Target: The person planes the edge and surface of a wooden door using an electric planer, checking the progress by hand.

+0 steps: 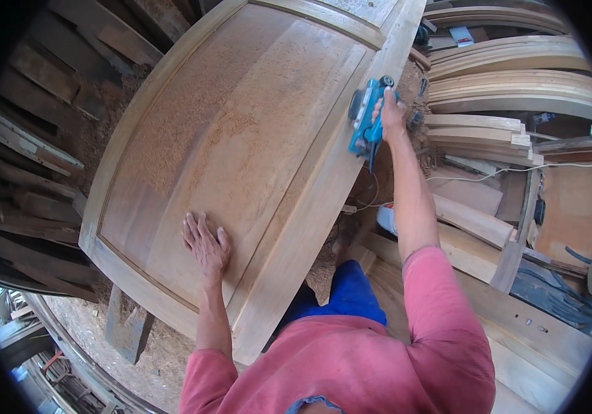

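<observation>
A large framed wooden door panel lies before me, its inner boards strewn with fine shavings. My left hand rests flat on the lower part of the panel, fingers spread, holding nothing. At the right side my right hand is wrapped round the handle of a teal electric hand planer. The planer sits on the right frame rail of the door, toward its far end. A cord hangs from the planer's near end. Its underside is hidden against the wood.
Stacked curved timber pieces stand to the right, with straight boards nearer me. A pale cable runs across there. Dark rough planks lean at the left. A wooden support leg shows under the door's near left corner, above a shavings-covered floor.
</observation>
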Tool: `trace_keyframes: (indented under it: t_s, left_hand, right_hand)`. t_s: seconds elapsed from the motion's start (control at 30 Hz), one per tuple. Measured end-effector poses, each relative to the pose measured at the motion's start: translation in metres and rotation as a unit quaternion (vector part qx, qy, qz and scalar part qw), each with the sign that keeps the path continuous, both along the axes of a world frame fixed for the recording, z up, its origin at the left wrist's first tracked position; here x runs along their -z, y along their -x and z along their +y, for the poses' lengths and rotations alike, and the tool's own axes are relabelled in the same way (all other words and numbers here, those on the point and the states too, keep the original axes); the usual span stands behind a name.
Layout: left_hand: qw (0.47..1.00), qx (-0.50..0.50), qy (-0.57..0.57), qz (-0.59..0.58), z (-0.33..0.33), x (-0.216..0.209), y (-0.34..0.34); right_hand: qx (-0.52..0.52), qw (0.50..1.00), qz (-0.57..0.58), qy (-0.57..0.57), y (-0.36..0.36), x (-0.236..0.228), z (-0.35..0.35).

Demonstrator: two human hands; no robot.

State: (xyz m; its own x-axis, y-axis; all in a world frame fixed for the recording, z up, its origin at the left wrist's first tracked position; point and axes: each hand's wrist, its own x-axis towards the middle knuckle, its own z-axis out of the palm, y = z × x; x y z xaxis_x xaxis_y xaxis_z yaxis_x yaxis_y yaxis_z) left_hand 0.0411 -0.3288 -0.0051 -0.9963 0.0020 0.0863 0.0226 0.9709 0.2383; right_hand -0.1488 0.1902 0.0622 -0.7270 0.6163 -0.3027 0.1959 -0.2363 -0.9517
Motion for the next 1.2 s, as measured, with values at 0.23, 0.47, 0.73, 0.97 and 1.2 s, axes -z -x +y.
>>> trace_keyframes:
  t_s: [0.23, 0.47, 0.73, 0.97, 1.2]
  left_hand:
    - [0.995, -0.085, 0.007, -0.059, 0.042, 0.0, 0.031]
    - [0.996, -0.055, 0.017, -0.065, 0.159, 0.012, 0.186]
    - [0.995, -0.073, 0.034, -0.05, 0.204, 0.019, 0.212]
    - [0.995, -0.073, 0.042, -0.052, 0.2, 0.018, 0.214]
    - [0.995, -0.077, 0.042, -0.055, 0.203, 0.016, 0.217]
  right_hand:
    - [0.01, 0.999, 0.006, 0.051, -0.006, 0.002, 0.005]
    - [-0.064, 0.998, -0.003, 0.0, -0.127, -0.011, -0.125]
    - [-0.017, 0.999, -0.033, 0.011, -0.113, -0.027, -0.127]
    - [0.0, 1.0, -0.005, 0.006, -0.007, -0.01, -0.053]
    - [0.027, 1.0, -0.004, -0.005, 0.072, 0.0, 0.015]
